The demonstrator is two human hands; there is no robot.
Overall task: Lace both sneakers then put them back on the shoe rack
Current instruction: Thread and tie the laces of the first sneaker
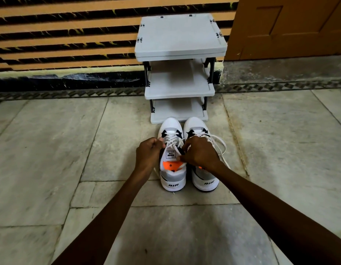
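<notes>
While both sneakers stand side by side on the floor, toes toward the grey shoe rack (178, 87), the left hand (149, 154) and right hand (200, 152) each pinch a lace end over the left sneaker (172, 176); the right sneaker (204, 178), laces loose, waits beneath the right wrist.

Two white sneakers, the left sneaker (172, 169) and the right sneaker (202, 175), stand on the floor. One grey shoe rack (180, 35) has three shelves. Two hands show: left hand (149, 153), right hand (201, 152). One door (290, 27).
</notes>
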